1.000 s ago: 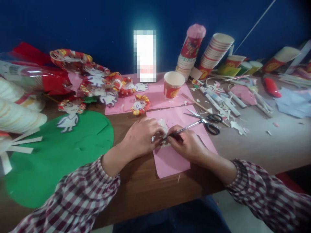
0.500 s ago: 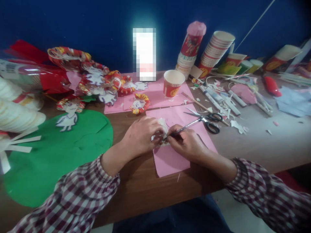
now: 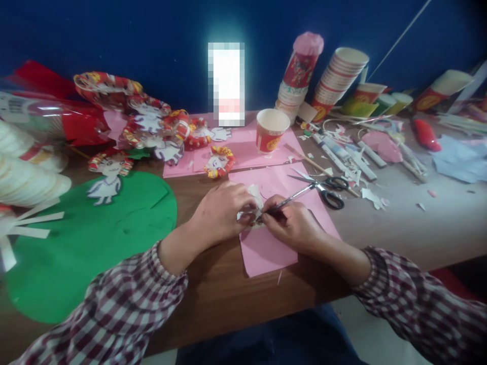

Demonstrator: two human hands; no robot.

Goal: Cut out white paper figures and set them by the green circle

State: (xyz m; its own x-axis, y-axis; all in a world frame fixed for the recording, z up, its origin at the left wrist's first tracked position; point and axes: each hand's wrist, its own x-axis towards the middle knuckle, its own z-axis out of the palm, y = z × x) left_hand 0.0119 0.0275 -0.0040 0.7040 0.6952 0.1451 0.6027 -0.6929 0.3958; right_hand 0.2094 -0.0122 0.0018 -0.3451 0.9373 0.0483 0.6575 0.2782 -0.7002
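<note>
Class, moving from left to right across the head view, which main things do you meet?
Green sheet, left hand, right hand, scissors, red object, blue paper.

dark blue wall (image 3: 144, 35) | brown table (image 3: 213, 289), sheen at right | pale floor (image 3: 367, 324)

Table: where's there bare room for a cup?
Bare tabletop shows at right, between the blue paper and the right sleeve. The green circle is mostly uncovered, beside the left sleeve. It is crowded around the scissors, beside the right hand, among the markers, and at back left, with paper dolls.
</note>
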